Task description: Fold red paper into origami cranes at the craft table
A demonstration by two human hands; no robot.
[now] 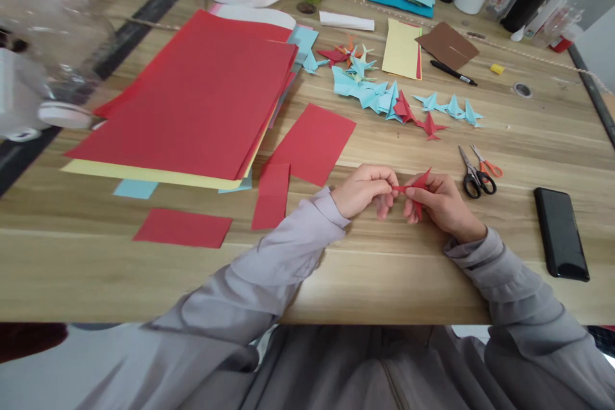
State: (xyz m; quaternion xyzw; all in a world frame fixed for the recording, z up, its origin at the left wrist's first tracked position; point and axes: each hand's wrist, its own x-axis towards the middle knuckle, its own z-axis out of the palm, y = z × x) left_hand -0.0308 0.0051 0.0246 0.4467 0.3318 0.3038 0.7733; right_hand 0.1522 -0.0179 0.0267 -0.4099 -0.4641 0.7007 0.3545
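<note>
Both hands hold one small red origami crane (421, 188) above the front part of the table. My left hand (368, 191) pinches a thin pointed end of it between thumb and forefinger. Around its folded body, my right hand (439, 202) is closed, with the thumb on the near side. A wing tip sticks up past the right fingers; part of the paper is hidden behind them. Beyond the hands lie finished paper cranes in blue (454, 107) and red (431, 126). Left of my left hand are cut red paper pieces (314, 141).
A stack of large red sheets (192, 96) covers the left of the table. Scissors with black handles (475, 178), small orange scissors (486, 163) and a phone (561, 234) lie to the right. A black pen (454, 72) and brown paper (446, 45) are farther back.
</note>
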